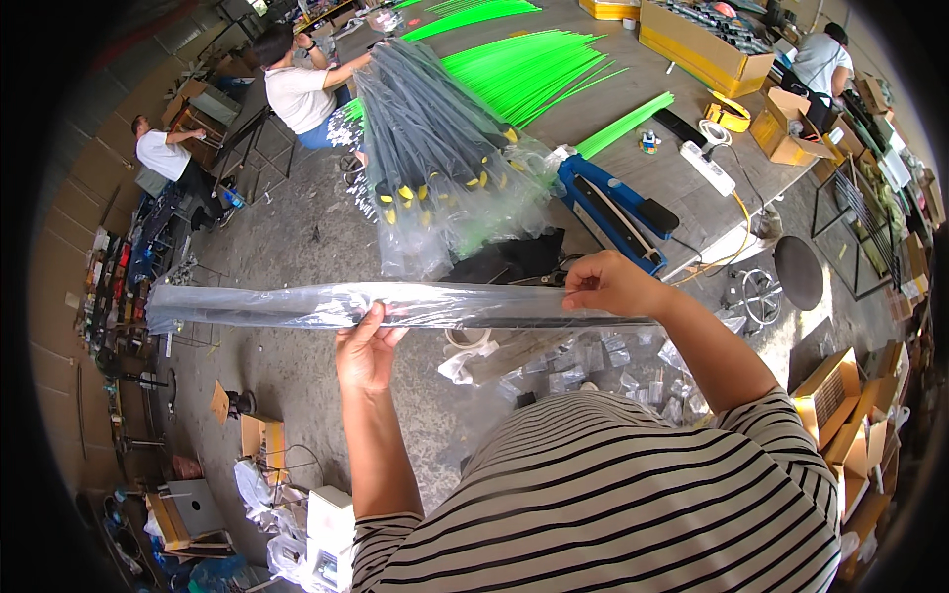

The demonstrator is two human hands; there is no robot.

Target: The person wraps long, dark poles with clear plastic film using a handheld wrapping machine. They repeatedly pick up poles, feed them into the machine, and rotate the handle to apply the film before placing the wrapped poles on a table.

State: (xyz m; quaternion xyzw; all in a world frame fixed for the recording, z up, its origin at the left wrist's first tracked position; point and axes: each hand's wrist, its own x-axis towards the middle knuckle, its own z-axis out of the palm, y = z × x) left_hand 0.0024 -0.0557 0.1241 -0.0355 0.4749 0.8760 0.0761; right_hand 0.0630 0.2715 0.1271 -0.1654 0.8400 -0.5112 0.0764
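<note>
A long clear plastic sleeve (247, 304) stretches sideways in front of me, with a dark rod (494, 321) along the lower edge of its right half. My left hand (366, 351) grips the sleeve near its middle, thumb in front. Toward the right end, my right hand (608, 287) has its fingers curled in a pinch on the plastic; the exact fingertip contact is partly hidden. Beyond the sleeve, a pile of dark rods in clear bags (425, 148), with yellow bits at the near ends, hangs over the table edge.
The grey table (593, 99) carries bright green sticks (534, 74), a blue bag sealer (613, 212), a white power strip (707, 168) and a carton of metal parts (702, 49). A seated person (297, 89) handles the bagged pile. Small clear bags (593, 361) lie below my right arm.
</note>
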